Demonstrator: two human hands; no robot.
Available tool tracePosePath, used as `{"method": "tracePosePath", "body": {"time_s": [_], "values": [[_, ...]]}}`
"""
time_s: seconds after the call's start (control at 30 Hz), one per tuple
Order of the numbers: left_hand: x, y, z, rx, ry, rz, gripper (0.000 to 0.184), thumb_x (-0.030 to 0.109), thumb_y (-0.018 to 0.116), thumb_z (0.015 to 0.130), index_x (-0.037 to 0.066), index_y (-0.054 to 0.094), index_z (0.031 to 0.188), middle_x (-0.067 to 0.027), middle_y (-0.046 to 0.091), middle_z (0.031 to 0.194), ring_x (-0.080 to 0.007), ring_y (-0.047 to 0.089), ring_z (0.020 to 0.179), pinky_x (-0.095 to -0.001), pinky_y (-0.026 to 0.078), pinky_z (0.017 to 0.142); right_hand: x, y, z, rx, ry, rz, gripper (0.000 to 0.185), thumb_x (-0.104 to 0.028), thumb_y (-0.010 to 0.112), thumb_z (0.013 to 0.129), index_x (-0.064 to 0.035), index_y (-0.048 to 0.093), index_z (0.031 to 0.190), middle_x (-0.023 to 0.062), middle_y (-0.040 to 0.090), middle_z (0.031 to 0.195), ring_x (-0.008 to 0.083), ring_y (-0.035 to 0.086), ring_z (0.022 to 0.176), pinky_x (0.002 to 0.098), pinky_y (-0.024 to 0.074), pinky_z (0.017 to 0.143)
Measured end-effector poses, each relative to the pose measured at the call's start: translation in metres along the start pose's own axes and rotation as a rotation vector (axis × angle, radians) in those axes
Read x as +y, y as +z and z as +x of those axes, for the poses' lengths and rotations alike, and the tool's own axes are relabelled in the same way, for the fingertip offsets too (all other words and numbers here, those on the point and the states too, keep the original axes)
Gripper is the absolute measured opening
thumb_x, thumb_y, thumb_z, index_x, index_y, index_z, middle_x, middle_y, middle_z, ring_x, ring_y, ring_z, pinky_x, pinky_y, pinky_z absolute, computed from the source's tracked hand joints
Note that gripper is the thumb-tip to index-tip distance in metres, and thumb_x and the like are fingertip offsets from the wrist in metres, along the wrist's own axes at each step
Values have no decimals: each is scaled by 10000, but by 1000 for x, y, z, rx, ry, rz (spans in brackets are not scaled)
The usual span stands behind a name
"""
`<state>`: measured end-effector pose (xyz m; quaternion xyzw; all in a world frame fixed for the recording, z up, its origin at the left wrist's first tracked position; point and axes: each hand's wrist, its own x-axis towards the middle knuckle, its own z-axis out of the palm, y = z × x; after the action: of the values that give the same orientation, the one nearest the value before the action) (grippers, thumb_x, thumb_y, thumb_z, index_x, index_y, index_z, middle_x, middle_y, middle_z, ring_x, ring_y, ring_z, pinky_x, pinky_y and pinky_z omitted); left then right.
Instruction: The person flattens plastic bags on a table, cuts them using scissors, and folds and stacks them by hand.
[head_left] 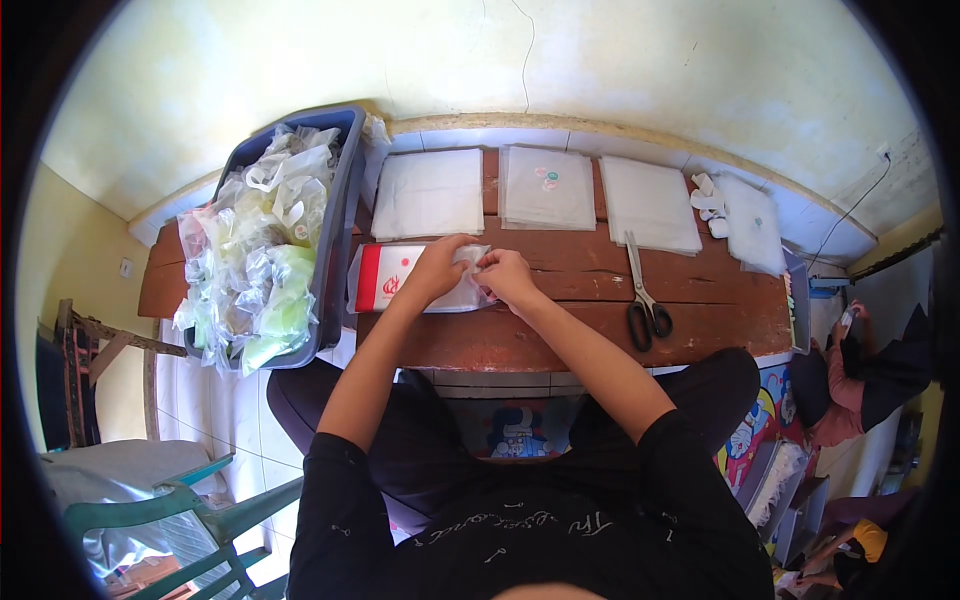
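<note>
A clear plastic bag [436,299] with a red-and-white printed panel lies flat on the brown wooden table [570,335]. Over its right part rests my left hand [440,268], fingers curled at the plastic near the bag's right end. My right hand [508,277] pinches the bag's right edge, close to the left fingertips. The exact finger contact is small and partly hidden. Scissors [640,290] with black handles lie to the right of my right hand, blades pointing away from me. Behind my hands is a stack of clear plastic sheets or bags [428,192].
A dark bin [348,180] heaped with crumpled plastic bags [285,225] stands left. More flat stacks [545,208], [650,205] line the back, with a white bundle [708,200] beside the far-right stack [752,225]. A green chair [150,515] stands lower left; other people [850,385] are at right.
</note>
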<state>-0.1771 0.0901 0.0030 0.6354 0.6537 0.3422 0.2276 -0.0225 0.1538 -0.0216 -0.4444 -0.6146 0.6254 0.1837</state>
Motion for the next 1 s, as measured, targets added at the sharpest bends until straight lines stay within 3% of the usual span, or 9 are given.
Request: {"method": "tracePosePath", "body": {"time_s": [0.13,0.23,0.3,0.33,0.53,0.6,0.83,0.93,1.0], "values": [[-9,1,3,7,-98,-108,367,57,653,828,16,633,1192,-184,656,1185,-321,612,1132,-366,459,991,-4,7,0,53,-61,-85,171,-32,740,732,-3,660,881,65,678,700,126,651,593,270,506,462],[-13,1,3,18,-137,-202,353,81,636,862,11,624,1208,-178,663,1179,-295,619,1130,-357,461,992,11,12,9,184,-286,-307,145,-21,721,708,9,683,844,69,678,672,133,650,581,295,518,496],[-15,1,4,10,-146,-207,354,89,620,877,7,617,1221,-177,665,1180,-283,618,1135,-354,457,1001,4,12,6,172,-150,-292,141,-70,708,678,-29,728,811,156,711,775,277,710,782,365,546,762],[-15,0,4,11,-146,-207,354,89,620,877,7,617,1221,-177,665,1180,-283,618,1135,-354,457,1001,9,13,10,172,-151,-293,141,-70,708,678,-29,728,811,156,711,775,277,710,782,365,546,762],[-14,0,4,9,-147,-199,345,94,617,879,4,623,1212,-186,665,1171,-284,622,1127,-356,462,994,4,8,7,103,-40,-51,135,-52,702,713,4,732,832,129,688,682,204,668,564,332,531,531],[-14,1,5,9,-153,-248,342,88,611,873,0,627,1204,-188,668,1161,-285,626,1118,-355,464,990,1,7,5,-15,35,75,62,-18,679,775,30,692,813,69,620,619,131,575,502,286,411,409],[-12,-2,4,9,-141,-242,346,79,592,862,3,633,1197,-183,673,1149,-283,628,1112,-354,457,998,4,9,17,-94,115,86,104,0,644,758,39,719,818,97,634,616,169,602,477,316,442,405],[-9,-12,2,-96,-90,-204,409,93,621,841,27,609,1244,-187,627,1243,-296,578,1191,-362,419,1048,5,11,17,-77,100,51,108,14,619,766,39,718,801,108,636,623,176,607,486,334,445,419],[-4,-22,1,-302,170,34,661,165,729,770,81,506,1387,-166,520,1392,-311,460,1318,-400,332,1125,3,11,12,-40,38,13,116,13,598,779,46,709,768,124,640,627,190,614,493,352,453,436]]}}
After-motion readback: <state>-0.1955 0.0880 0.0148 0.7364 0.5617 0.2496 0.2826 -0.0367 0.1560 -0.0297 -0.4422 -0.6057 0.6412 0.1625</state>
